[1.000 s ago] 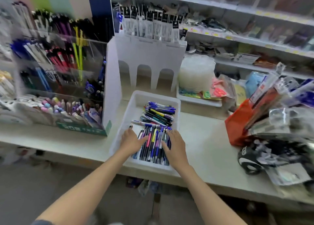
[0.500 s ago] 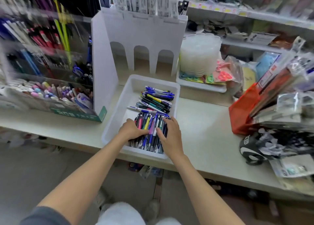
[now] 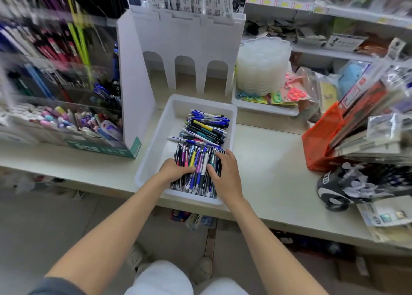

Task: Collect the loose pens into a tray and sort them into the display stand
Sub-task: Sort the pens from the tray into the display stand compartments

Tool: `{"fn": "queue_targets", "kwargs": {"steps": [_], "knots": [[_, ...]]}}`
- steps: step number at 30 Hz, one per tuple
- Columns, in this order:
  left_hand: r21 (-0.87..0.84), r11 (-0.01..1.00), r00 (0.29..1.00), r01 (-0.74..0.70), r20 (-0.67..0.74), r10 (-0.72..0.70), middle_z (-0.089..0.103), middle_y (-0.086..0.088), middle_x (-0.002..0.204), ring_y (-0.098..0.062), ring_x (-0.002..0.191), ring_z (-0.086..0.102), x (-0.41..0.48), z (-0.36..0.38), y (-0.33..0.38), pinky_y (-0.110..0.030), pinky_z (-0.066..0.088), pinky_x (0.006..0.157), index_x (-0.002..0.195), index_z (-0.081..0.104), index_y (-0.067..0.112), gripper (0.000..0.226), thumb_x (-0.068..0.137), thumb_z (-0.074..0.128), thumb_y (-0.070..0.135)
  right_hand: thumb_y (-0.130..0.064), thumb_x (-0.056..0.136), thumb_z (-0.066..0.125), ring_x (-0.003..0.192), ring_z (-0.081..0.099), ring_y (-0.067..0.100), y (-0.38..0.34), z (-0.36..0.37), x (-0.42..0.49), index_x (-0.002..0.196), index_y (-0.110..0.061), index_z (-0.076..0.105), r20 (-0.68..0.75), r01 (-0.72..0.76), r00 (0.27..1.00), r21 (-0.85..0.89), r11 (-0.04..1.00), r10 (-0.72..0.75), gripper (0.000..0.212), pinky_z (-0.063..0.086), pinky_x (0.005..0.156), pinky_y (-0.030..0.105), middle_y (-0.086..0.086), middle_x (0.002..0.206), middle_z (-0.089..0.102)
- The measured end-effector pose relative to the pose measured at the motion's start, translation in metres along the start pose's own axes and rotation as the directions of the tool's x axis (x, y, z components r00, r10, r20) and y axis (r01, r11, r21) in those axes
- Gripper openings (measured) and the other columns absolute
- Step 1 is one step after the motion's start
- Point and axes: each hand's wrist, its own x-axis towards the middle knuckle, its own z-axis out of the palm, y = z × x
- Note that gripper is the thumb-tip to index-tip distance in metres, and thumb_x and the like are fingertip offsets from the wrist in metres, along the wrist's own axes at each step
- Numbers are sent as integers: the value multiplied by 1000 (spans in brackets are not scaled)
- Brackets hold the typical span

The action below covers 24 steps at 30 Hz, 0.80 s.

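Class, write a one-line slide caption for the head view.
Left hand and right hand gather pens in a white tray on the counter beside the display stand.

Hands [image 3: 225, 176] tighter around near pens [image 3: 198, 158]
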Motion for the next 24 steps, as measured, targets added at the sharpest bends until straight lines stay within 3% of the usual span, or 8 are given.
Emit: {"fn": "queue_targets", "kwargs": {"steps": [4, 6, 9, 10, 14, 18, 21, 24], "knots": [[-62, 996, 998, -58, -11, 57, 62, -14, 102, -21, 80, 56, 4, -2, -1, -36, 48, 76, 109, 52, 5, 39, 87, 75, 27, -41, 98, 55, 148, 13, 7, -2, -1, -1, 144, -20, 44, 2, 1, 1000, -6, 1000, -1, 52, 17, 118, 29, -4, 158, 27], [-55, 996, 998, -68, -10, 68, 61, -19, 119, -25, 91, 58, 6, -4, -4, -38, 49, 77, 125, 51, 2, 51, 87, 76, 25, -40, 98, 56, 148, 13, 7, -3, -2, -1, 144, -20, 44, 3, -2, 1000, -12, 1000, 2, 52, 18, 117, 30, -4, 158, 28], [-72, 996, 999, -43, -16, 42, 49, -18, 140, -33, 123, 51, 2, -6, -7, -40, 46, 95, 143, 38, -4, 77, 86, 77, 28, -38, 98, 56, 148, 12, 7, -4, -2, -2, 144, -19, 44, 5, -2, 1000, -23, 1000, 2, 51, 18, 117, 29, -4, 158, 28], [-88, 995, 999, -40, -23, 39, 50, -19, 138, -34, 123, 51, 4, -7, -9, -40, 46, 96, 141, 39, -4, 75, 86, 78, 29, -38, 98, 55, 148, 12, 7, -4, -2, -2, 144, -19, 44, 8, -3, 1000, -28, 1000, 3, 51, 18, 117, 28, -4, 158, 28], [-124, 984, 991, -125, -59, 119, 60, -17, 97, -27, 81, 57, 7, -15, -14, -36, 48, 73, 110, 57, -1, 35, 89, 72, 23, -39, 98, 55, 148, 11, 7, -3, -2, -2, 144, -20, 44, 15, 1, 1000, -42, 999, -1, 50, 17, 116, 28, -4, 159, 27], [-103, 972, 976, -209, -79, 201, 67, -18, 86, -29, 75, 68, 1, -26, -16, -41, 57, 78, 89, 60, 6, 11, 90, 70, 12, -40, 99, 54, 148, 10, 6, -1, -1, -1, 144, -21, 44, 21, 3, 1000, -47, 999, -2, 50, 19, 118, 32, -5, 158, 28], [-206, 946, 968, -249, -80, 237, 72, -18, 91, -24, 78, 75, -18, -38, -9, -41, 61, 74, 96, 61, 7, 8, 92, 67, 5, -40, 98, 54, 148, 15, 10, -1, -2, 0, 141, -20, 46, 18, 21, 1000, -97, 995, -20, 48, 17, 118, 36, -3, 153, 38], [-327, 893, 950, -310, -79, 301, 71, -13, 95, -18, 79, 76, -34, -50, -2, -29, 57, 59, 109, 58, 9, 19, 93, 67, 7, -31, 96, 58, 135, 38, 21, -8, -4, 2, 133, -16, 53, -87, 137, 983, -231, 963, -160, 40, 18, 112, 30, 1, 135, 53]]}}
